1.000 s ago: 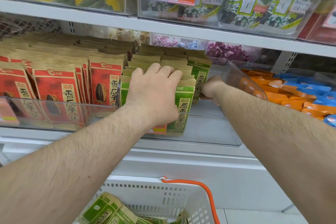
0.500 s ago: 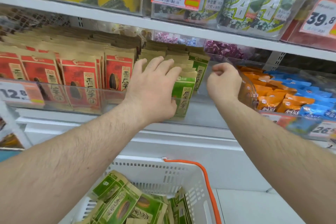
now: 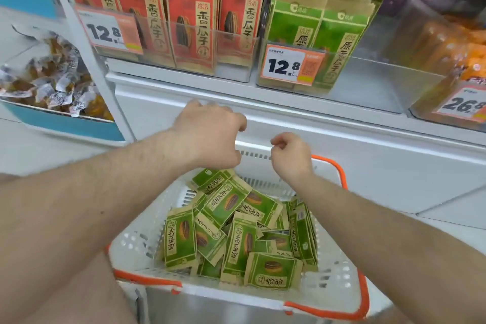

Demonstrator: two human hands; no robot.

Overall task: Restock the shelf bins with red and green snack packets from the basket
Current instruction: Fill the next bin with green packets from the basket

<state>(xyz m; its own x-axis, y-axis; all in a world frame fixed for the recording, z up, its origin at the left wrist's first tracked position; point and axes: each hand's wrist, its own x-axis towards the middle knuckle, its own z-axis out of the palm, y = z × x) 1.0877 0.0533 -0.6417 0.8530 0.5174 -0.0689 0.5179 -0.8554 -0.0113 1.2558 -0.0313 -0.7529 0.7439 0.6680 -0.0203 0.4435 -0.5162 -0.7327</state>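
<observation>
A white basket (image 3: 334,287) with an orange rim sits below the shelf, holding several loose green packets (image 3: 236,234). My left hand (image 3: 210,134) and my right hand (image 3: 289,155) hover over the basket's far edge, fingers loosely curled, holding nothing. On the shelf above, a clear bin (image 3: 236,68) holds upright red packets (image 3: 189,16). To its right a second clear bin (image 3: 373,79) holds upright green packets (image 3: 315,26) in its left part only.
Price tags reading 12.8 hang on both bin fronts. Orange packets (image 3: 452,45) fill a bin at the far right. Wrapped snacks (image 3: 50,79) lie in a blue-edged tray at the left. White shelf front (image 3: 342,139) runs between bins and basket.
Both hands have left the green bin and dropped down to the basket. My view has tilted downward, so the basket's contents now show fully.
</observation>
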